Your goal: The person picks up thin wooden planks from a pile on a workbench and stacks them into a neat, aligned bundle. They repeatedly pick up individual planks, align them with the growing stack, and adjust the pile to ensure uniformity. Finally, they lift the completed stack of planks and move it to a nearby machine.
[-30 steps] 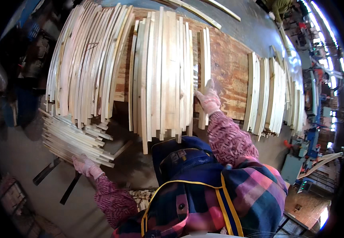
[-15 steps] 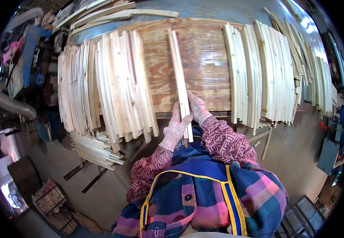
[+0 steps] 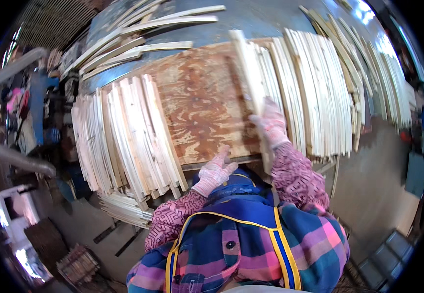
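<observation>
My right hand (image 3: 271,122), in a pink knit glove, grips a long pale wooden slat (image 3: 249,73) that stands on the plywood board (image 3: 202,107), next to the stack of slats on the right (image 3: 319,93). My left hand (image 3: 215,170), also gloved, rests with fingers spread at the board's near edge and holds nothing. A second stack of pale slats (image 3: 129,136) leans on the board's left side.
More slats (image 3: 138,39) lie across the blue surface behind the board. A heap of slats (image 3: 124,207) lies on the concrete floor at lower left, next to a blue machine (image 3: 38,112). A woven basket (image 3: 77,263) stands at the bottom left.
My right hand has carried the single slat from the middle of the board to the right-hand stack. My left hand has let go of it and dropped to the board's near edge.
</observation>
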`<state>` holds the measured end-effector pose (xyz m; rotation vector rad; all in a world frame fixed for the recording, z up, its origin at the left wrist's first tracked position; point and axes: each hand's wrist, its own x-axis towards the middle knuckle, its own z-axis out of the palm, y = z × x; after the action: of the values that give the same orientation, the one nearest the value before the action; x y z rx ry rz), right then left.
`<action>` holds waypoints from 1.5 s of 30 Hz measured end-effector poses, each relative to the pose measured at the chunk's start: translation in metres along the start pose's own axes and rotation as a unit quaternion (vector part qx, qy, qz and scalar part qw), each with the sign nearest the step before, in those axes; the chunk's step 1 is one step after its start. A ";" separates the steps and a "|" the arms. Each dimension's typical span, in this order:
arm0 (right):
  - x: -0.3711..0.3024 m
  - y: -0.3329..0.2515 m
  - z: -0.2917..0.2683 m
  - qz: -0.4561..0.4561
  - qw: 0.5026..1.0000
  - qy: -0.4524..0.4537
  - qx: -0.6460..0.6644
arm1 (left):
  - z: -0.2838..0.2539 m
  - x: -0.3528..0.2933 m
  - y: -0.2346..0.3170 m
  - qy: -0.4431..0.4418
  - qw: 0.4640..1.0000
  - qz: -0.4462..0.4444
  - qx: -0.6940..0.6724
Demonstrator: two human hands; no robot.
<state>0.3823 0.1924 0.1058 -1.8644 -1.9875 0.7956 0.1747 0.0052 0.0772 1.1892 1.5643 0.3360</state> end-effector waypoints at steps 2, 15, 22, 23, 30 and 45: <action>0.000 0.028 -0.011 -0.008 0.996 0.027 -0.087 | -0.014 0.006 -0.004 -0.002 1.000 0.002 -0.006; 0.124 -0.094 0.047 -0.049 0.971 -0.012 -0.234 | -0.193 0.114 -0.036 0.169 0.947 0.091 -0.259; 0.321 -0.223 0.178 -0.149 0.965 -0.083 -0.198 | -0.348 0.270 -0.026 0.419 0.832 0.032 -0.361; 0.341 -0.235 0.189 -0.170 0.961 -0.094 -0.199 | -0.376 0.293 -0.027 0.466 0.826 -0.033 -0.316; 0.417 -0.277 0.220 -0.186 0.915 -0.182 -0.309 | -0.507 0.390 -0.028 0.417 0.744 -0.332 -0.403; 0.204 -0.115 0.097 -0.096 0.877 -0.464 0.077 | -0.119 0.180 0.002 0.215 0.742 -0.044 -0.633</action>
<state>0.2107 0.3741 0.0640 -1.2292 -2.4322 1.9771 0.0905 0.1950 0.0196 -0.0744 1.2560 1.4140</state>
